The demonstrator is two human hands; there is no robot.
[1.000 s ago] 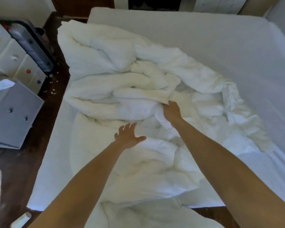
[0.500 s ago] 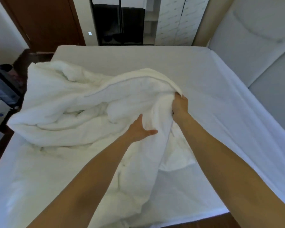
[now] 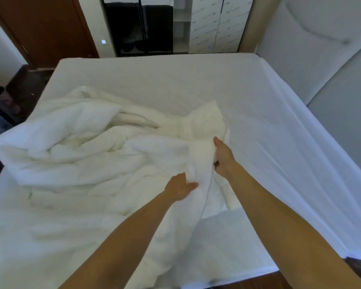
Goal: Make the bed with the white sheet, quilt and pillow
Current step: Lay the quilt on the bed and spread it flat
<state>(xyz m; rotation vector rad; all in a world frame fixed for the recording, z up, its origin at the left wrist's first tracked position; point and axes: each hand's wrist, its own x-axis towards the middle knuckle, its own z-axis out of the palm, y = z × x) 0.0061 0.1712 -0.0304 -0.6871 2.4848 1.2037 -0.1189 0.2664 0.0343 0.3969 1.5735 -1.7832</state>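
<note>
White, puffy and crumpled, the quilt [image 3: 88,155] lies heaped from the bed's centre toward nine o'clock, on the smooth sheet [image 3: 269,113]. No writing is readable. Left hand [image 3: 180,187] pinches a raised fold; right hand [image 3: 223,156], at one o'clock from it, grips the same ridge.

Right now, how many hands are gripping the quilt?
2. The left hand grips a fold of the quilt nearer the camera; the right hand grips the same bunched fold farther up.
</note>
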